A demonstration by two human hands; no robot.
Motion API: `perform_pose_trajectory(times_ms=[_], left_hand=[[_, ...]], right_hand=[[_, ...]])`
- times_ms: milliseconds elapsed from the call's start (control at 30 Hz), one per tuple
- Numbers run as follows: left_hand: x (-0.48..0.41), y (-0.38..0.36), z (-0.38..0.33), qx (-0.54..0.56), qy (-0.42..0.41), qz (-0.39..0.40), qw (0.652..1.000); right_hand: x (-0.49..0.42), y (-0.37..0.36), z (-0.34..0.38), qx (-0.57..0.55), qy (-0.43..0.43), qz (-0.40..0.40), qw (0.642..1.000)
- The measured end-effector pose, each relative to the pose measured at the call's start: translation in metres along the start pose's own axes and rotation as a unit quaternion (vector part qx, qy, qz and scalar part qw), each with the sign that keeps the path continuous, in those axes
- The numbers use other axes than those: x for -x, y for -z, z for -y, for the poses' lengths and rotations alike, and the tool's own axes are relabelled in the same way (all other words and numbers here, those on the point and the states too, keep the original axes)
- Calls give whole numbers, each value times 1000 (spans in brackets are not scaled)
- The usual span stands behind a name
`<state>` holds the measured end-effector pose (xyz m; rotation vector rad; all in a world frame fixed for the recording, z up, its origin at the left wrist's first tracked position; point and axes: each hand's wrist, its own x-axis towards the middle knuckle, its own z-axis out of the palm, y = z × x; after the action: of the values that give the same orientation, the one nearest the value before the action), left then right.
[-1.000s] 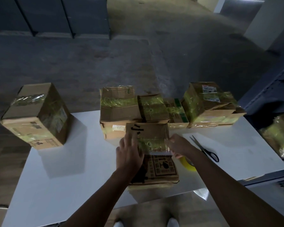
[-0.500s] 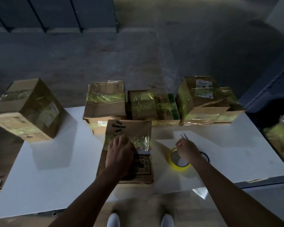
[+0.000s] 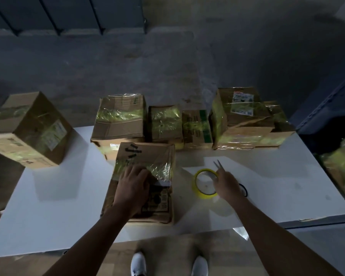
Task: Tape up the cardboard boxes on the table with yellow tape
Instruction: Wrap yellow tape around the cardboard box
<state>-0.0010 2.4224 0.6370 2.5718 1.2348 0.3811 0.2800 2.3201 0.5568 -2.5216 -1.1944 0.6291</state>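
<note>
The right hand point(image 3: 226, 185) now touches the yellow tape roll point(image 3: 204, 184), hiding the scissors' point(image 3: 219, 166) middle; its grip is unclear. The left hand point(image 3: 132, 188) presses flat on the near box point(image 3: 145, 156).

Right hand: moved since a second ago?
Yes. The right hand left the flat brown cardboard box edge and shifted right, now over the yellow tape roll, by the scissors.

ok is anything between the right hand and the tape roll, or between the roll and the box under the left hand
Nothing visible. The right hand is already at the yellow tape roll, fingers over its rim. Only bare white table lies between the roll and the box the left hand presses on.
</note>
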Motion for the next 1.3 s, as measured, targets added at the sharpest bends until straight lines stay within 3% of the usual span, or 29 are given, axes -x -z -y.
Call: perform_pose_trajectory(times_ms=[167, 333, 433, 633, 1033, 1167, 1300], left_hand=[[-18, 7, -11, 135, 30, -25, 990], [-40, 18, -28, 257, -52, -9, 965], [-46, 26, -32, 281, -91, 2, 955], [-40, 40, -10, 301, -93, -18, 949], [-26, 63, 37, 326, -67, -43, 942], [-27, 66, 50, 408, 19, -22, 913], [-31, 73, 56, 462, 104, -27, 880]], right_hand=[[7, 43, 29, -119, 39, -45, 991], [17, 77, 70, -152, 86, -92, 980], [24, 85, 95, -162, 129, -95, 974], [36, 83, 132, -153, 181, -96, 967], [36, 61, 179, -133, 210, -38, 968], [37, 57, 191, -150, 178, 28, 972], [42, 55, 198, -257, 144, 118, 948]])
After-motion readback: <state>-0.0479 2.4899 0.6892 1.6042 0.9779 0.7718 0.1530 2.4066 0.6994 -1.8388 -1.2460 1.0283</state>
